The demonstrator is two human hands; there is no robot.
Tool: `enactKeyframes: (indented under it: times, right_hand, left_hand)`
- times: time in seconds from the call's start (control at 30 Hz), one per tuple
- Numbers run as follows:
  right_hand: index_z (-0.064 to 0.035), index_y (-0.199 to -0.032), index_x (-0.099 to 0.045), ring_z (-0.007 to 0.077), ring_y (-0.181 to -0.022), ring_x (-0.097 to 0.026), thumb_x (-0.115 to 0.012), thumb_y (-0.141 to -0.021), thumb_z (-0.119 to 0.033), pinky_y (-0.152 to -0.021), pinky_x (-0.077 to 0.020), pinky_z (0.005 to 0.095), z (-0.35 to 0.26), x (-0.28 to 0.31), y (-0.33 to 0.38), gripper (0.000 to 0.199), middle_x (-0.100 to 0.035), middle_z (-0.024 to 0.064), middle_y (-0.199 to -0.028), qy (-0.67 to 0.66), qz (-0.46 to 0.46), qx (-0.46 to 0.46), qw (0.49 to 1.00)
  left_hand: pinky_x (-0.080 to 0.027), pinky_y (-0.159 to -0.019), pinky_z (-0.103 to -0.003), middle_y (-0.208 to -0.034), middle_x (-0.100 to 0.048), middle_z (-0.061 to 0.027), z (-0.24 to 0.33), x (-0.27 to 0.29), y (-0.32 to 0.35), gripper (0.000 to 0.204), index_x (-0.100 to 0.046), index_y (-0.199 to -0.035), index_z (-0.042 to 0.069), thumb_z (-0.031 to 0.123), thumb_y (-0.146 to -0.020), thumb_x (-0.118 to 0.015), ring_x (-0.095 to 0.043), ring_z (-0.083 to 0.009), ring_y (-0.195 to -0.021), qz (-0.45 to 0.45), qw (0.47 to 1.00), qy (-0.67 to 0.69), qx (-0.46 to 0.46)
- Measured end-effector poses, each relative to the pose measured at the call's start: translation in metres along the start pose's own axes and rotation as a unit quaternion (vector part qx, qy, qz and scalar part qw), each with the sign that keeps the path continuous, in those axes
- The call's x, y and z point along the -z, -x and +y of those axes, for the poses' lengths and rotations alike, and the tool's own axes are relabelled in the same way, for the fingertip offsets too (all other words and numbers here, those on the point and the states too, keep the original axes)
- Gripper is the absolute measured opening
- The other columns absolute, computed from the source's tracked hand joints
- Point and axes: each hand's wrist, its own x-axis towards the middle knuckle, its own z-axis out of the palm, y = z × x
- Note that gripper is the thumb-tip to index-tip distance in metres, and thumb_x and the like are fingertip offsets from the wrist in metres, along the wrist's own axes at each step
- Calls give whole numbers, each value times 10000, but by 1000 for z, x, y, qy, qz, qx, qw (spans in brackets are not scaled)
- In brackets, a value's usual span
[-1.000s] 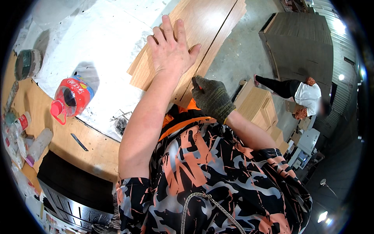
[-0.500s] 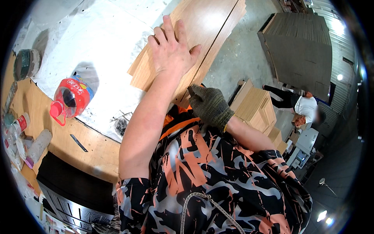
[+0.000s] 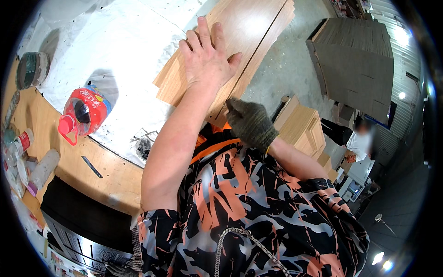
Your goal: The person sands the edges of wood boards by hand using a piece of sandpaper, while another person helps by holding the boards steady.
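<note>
My left hand is bare and lies on a light wood-grain panel, fingers stretched and spread. A thin dark groove runs along the panel near its right side. My right hand wears a dark grey-green knit glove and is closed at the panel's near end, by the end of that groove. Whatever its fingers hold is hidden by the glove. Beneath the panel, other wood edges stick out on the left, so it seems to rest on further pieces.
On the white-covered table at left stand a red-labelled plastic bottle and a roll of tape. Wooden panels are stacked at right, with a large grey stack beyond. A person stands farther back.
The view has shifted slightly. My left hand stays flat on the panel and my right hand stays closed at its near end. The person in the background has changed posture.
</note>
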Motion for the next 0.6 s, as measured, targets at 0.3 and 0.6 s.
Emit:
enactKeyframes:
  times: [0.3, 0.6]
  right_hand:
    - [20, -1032, -589, 409, -620, -639, -602, -891, -141, -589, -502, 476, -6, -9, 8, 214, -625, 243, -686, -7, -6, -7, 1000]
    - [19, -1207, -633, 344, -706, -708, -623, -912, -104, -644, -560, 394, -14, -5, 12, 320, -694, 244, -861, -60, -89, -105, 989]
  left_hand:
    - [-344, -1018, -498, -1632, -217, -238, 0, -1, 0, 851, -311, -1591, 99, 674, -968, -392, -409, -377, -1253, 16, 1000, 5, 2]
    - [-322, -1050, -508, -1643, -195, -239, 3, -4, 0, 856, -284, -1598, 103, 671, -967, -398, -405, -373, -1267, 12, 1000, 9, 9]
